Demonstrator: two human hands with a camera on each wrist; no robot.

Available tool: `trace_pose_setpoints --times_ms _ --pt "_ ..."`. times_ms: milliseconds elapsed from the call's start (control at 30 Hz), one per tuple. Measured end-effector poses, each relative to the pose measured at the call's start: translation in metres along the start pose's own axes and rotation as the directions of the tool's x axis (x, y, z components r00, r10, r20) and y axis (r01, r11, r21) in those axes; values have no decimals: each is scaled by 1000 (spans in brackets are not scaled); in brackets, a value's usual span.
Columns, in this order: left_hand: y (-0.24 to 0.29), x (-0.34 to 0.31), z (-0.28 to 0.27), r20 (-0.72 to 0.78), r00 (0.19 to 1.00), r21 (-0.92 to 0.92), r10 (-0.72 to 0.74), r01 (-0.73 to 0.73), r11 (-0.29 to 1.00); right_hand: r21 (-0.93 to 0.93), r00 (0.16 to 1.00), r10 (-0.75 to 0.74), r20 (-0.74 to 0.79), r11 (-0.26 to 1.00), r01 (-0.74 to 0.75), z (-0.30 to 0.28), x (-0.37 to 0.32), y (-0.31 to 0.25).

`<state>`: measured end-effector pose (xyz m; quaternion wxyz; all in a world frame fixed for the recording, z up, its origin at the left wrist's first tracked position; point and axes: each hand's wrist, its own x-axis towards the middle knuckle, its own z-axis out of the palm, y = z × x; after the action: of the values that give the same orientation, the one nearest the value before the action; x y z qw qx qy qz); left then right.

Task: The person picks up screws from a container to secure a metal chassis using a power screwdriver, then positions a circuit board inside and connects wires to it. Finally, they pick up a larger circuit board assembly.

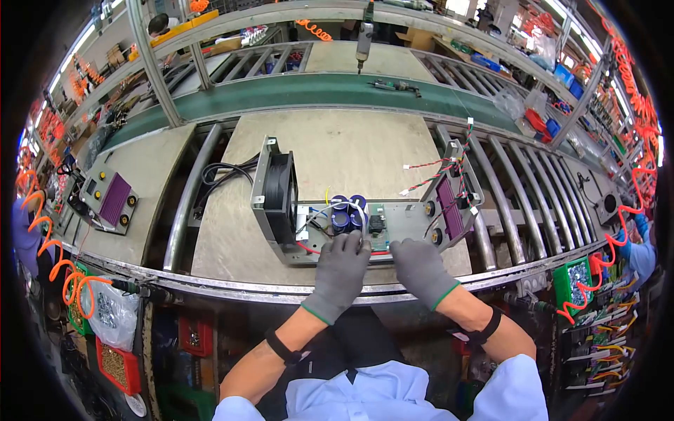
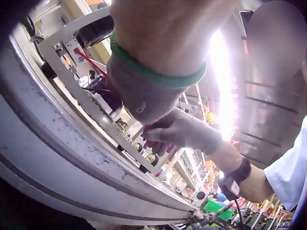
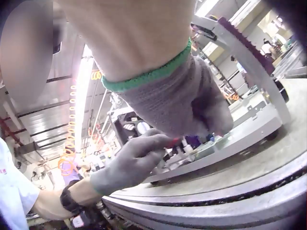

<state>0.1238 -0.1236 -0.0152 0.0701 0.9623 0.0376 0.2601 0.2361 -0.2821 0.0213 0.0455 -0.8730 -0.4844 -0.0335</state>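
Observation:
An open grey metal chassis (image 1: pixel 319 254) holds a black fan (image 1: pixel 281 189) at its left end, blue capacitors (image 1: pixel 340 219) mid-left and a purple panel (image 1: pixel 449 207) at its right end. A red wire (image 1: pixel 379 252) runs along its near edge between the hands. My gloved left hand (image 1: pixel 340 277) has curled fingers at the wire, just in front of the capacitors; the right wrist view shows this left hand (image 3: pixel 132 163) pinching at a red piece. My gloved right hand (image 1: pixel 423 272) grips near the wire's right part, its fingertips partly hidden; red shows at this right hand (image 2: pixel 180 132) too.
The chassis rests on a pale board (image 1: pixel 337 151) over metal rollers (image 1: pixel 502 203). Similar units stand left (image 1: pixel 105 200) and right (image 1: pixel 604 203). Behind runs a green belt (image 1: pixel 281 91) with a driver hanging above it (image 1: pixel 364 42). Red (image 1: pixel 118 368) and green parts bins flank the near edge.

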Motion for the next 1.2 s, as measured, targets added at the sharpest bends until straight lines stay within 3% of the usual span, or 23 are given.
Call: trace_pose_setpoints --times_ms 67,133,267,567,833,933,1200 --pt "-3 -7 -4 -159 986 -100 -45 29 995 190 992 11 -128 982 14 7 9 15" --pt "-7 -12 -7 -190 977 -135 -96 70 988 459 959 67 -277 886 71 14 21 27" --pt "-14 -15 2 -240 961 -32 -135 131 991 588 940 213 -266 809 -17 31 39 27" --pt "-26 -20 27 -199 975 1 -94 96 995 636 941 259 -217 769 -65 40 45 39" --pt "-24 -20 35 -207 974 -10 -88 88 996 533 947 184 -265 846 -15 42 43 46" --pt "-27 -20 34 -201 976 -103 -79 59 993 537 935 188 -302 843 4 37 41 43" --pt "-30 -20 37 -189 978 -131 -85 60 990 580 938 195 -287 814 8 44 42 45"
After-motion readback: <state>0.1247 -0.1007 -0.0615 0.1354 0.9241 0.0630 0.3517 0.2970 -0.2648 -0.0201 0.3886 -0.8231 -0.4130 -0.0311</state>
